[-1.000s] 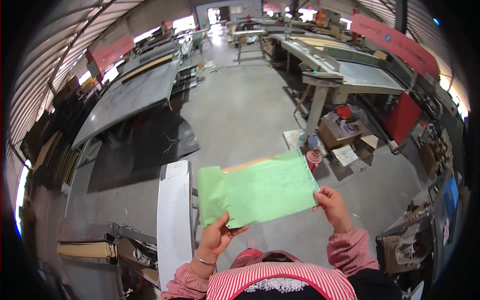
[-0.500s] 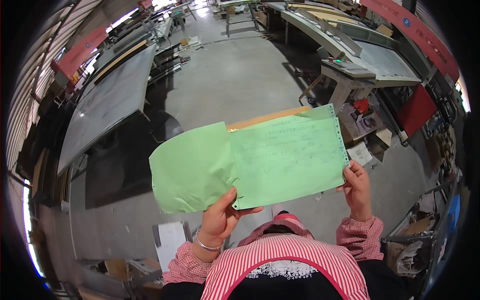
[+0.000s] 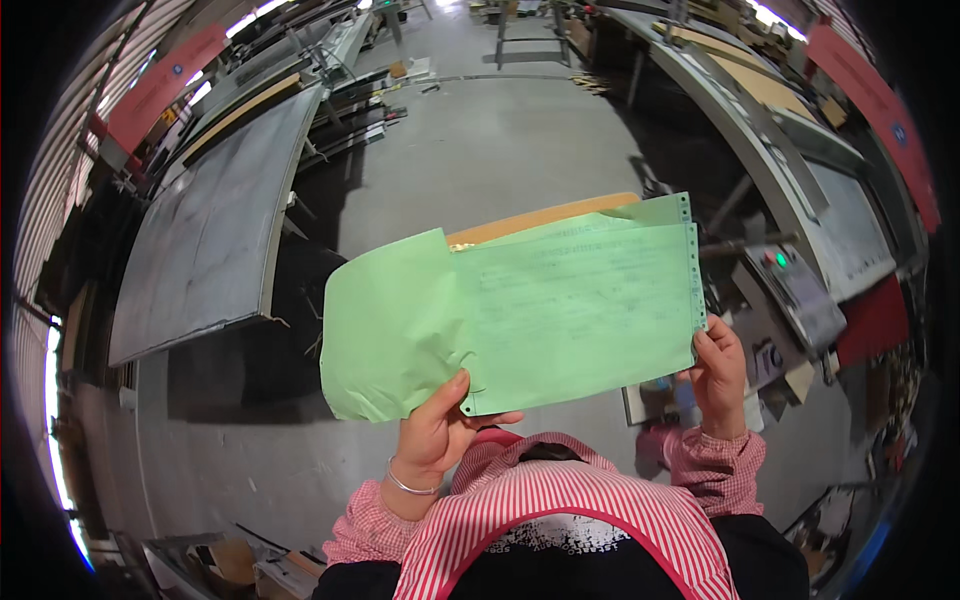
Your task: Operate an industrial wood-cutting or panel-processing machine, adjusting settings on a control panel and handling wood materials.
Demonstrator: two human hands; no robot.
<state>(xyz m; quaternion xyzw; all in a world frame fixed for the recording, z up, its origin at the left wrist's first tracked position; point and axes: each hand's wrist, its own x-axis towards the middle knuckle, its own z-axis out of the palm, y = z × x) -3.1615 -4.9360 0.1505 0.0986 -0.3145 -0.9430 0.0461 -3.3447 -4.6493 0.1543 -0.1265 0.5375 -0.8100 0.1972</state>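
Note:
I hold a sheaf of light green paper sheets (image 3: 530, 310) up in front of me, with a brown card backing (image 3: 540, 218) showing along the top edge. My left hand (image 3: 435, 435) grips the lower edge near the middle, thumb on the front sheet. My right hand (image 3: 718, 375) pinches the lower right corner, beside the perforated strip. The front sheet carries faint handwriting. The left part of the sheaf is creased and curls outward.
A long grey worktable (image 3: 215, 230) stands to the left on the concrete floor (image 3: 500, 130). Another long table with a machine and a control box with a green light (image 3: 785, 270) runs along the right. Cardboard boxes lie at the lower left and right.
The view has tilted down and the green sheets now sit larger and closer. Both hands keep the same hold on the lower edge.

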